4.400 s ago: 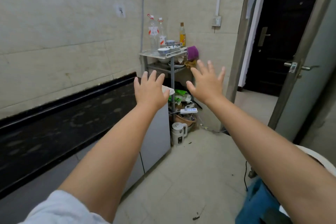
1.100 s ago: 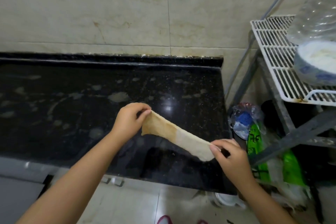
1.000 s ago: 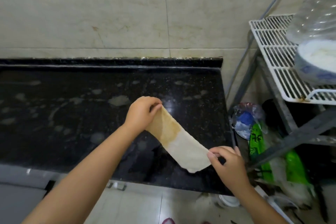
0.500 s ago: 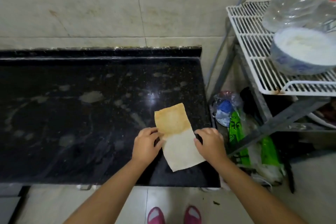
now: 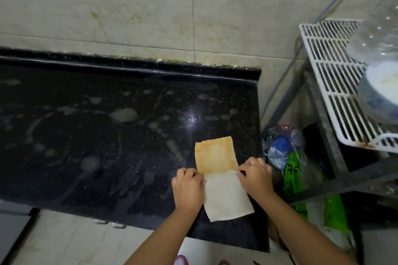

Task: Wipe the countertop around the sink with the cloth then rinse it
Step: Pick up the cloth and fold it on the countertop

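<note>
A rectangular cloth [image 5: 224, 187], orange-stained on its far half and white on its near half, lies flat on the black speckled countertop [image 5: 107, 146] near its right end. My left hand [image 5: 188, 189] grips the cloth's left edge at mid-length. At the same height, my right hand [image 5: 255, 175] pinches the right edge. Pale dried spots and smears cover the counter to the left. No sink is in view.
A grey metal shelf stand [image 5: 323, 127] with a white wire rack [image 5: 336, 79] stands right of the counter, holding a bowl [image 5: 381, 90] and a clear plastic bottle [image 5: 379, 28]. Bags [image 5: 284, 148] lie below the stand. A tiled wall [image 5: 150, 6] backs the counter.
The cloth was held stretched in the air between both hands; now it lies flat on the counter with both hands on its side edges. The view has shifted slightly.
</note>
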